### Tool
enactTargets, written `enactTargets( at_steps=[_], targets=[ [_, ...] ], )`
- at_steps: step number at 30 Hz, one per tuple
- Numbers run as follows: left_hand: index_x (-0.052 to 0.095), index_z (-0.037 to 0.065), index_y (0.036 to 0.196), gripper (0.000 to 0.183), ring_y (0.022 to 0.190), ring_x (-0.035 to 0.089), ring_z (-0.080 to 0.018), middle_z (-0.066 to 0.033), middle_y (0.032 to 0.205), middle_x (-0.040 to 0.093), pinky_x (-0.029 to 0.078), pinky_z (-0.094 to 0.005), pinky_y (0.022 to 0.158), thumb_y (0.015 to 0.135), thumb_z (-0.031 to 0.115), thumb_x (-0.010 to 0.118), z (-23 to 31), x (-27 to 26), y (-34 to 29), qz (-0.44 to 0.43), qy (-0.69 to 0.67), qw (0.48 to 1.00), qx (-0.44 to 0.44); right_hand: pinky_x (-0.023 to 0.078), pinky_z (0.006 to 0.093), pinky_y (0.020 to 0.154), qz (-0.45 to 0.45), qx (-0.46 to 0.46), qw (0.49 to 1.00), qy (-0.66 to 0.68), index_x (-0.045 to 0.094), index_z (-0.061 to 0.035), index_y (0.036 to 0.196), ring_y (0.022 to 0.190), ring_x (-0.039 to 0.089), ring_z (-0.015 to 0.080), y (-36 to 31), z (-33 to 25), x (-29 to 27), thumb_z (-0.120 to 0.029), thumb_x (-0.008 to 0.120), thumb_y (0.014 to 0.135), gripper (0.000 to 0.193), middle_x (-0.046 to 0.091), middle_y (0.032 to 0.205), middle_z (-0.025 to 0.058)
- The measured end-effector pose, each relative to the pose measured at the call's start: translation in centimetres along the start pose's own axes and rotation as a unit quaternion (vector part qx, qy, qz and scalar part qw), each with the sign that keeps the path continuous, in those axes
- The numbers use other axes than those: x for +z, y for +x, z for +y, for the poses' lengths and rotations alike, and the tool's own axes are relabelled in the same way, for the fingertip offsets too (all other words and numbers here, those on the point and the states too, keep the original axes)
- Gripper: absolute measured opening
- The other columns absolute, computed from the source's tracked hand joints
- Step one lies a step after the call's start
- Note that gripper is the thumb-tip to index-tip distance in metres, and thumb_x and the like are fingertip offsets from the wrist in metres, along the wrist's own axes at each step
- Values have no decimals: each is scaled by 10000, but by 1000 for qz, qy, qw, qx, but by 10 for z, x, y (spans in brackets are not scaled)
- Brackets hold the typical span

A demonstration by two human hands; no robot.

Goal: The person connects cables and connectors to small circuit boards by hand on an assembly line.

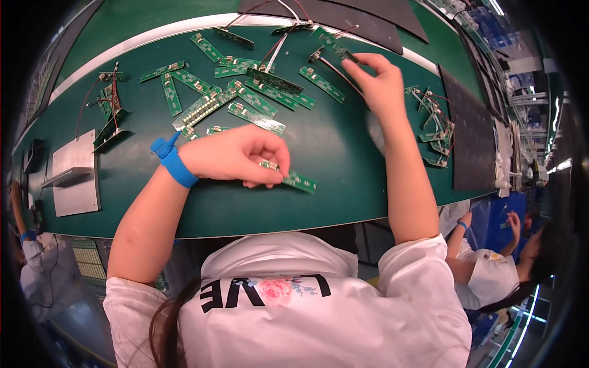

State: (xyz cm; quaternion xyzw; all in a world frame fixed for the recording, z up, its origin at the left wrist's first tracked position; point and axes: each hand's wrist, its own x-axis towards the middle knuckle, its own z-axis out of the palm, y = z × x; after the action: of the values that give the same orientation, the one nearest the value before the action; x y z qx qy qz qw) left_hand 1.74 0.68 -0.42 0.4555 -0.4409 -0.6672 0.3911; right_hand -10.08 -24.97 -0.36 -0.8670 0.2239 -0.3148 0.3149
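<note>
My left hand [248, 156], with a blue band [175, 162] round its wrist, is closed on a small green circuit board [302, 183] over the near part of the table. One end of that board sticks out to the right of the fingers. Farther off at the right, my right hand [381, 83] pinches the end of another green circuit board [334, 44], held slanting up to the left. A wired board [316, 54] lies close by it. Between and beyond my hands, many loose circuit boards [254, 113] lie in a heap, some overlapping.
On the green table [331, 211], a metal plate with an upright fin [76, 178] sits at the left. Wired boards stand at the left [112, 113] and right [437, 132]. Dark mats [469, 141] lie along the right and far edges. A co-worker [491, 270] is at the right.
</note>
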Motion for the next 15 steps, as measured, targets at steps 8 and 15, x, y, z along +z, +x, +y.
enactTargets(
  at_steps=[8, 15],
  targets=[
    [677, 20, 933, 132, 574, 483, -43, 9, 718, 586, 392, -185, 525, 849, 109, 626, 4, -2, 1, 159, -33, 985, 52, 369, 352, 840, -41, -264, 960, -87, 693, -144, 941, 767, 568, 172, -55, -54, -25, -51, 688, 718, 242, 625, 794, -4],
    [664, 10, 869, 154, 533, 465, -22, 18, 664, 574, 346, -183, 468, 839, 160, 655, 4, 7, 2, 230, 33, 972, 24, 355, 388, 816, 2, -341, 927, -153, 700, -155, 962, 747, 512, 171, -92, -59, -5, -20, 672, 618, 370, 553, 798, -5]
  ],
)
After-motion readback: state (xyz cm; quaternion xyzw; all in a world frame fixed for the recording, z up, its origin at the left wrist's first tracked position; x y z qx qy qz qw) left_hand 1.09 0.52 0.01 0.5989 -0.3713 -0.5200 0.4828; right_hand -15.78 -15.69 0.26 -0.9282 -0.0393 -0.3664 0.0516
